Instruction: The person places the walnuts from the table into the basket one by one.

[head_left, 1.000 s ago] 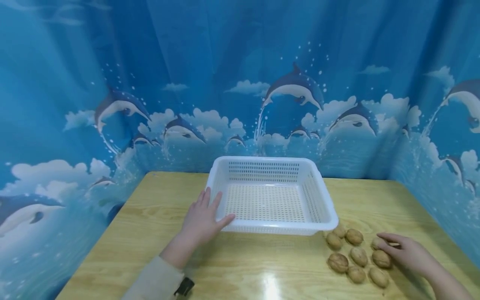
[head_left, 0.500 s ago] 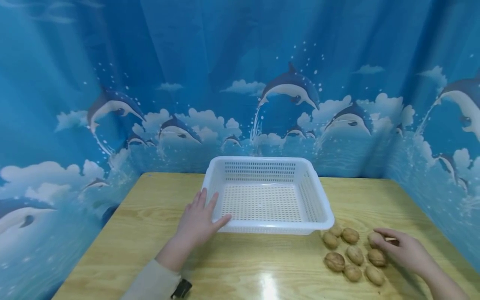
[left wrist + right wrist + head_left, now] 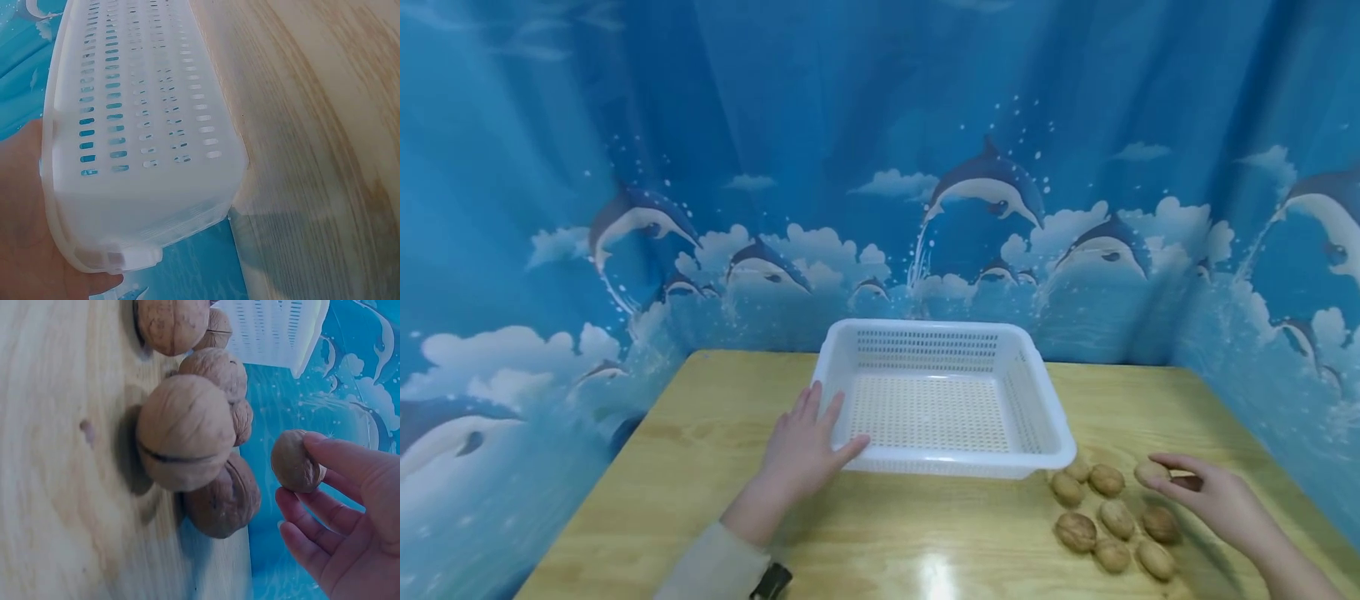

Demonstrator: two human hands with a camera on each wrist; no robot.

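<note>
- Walnut (image 3: 1152, 473) sits pinched between thumb and fingertips of the right hand (image 3: 1221, 504); my right wrist view shows it raised off the table (image 3: 865, 542).
- Left hand (image 3: 797, 446): I see its fingers spread wide, resting on the near left corner of a white slotted basket (image 3: 955, 459).
- Eight more walnuts (image 3: 1117, 518) lie clustered on the wood by the basket's near right corner.
- Dark wristband (image 3: 771, 581) at the left sleeve (image 3: 718, 567): too small for me to read any label.
- Dolphin-printed curtain (image 3: 850, 100) hangs behind the table.
</note>
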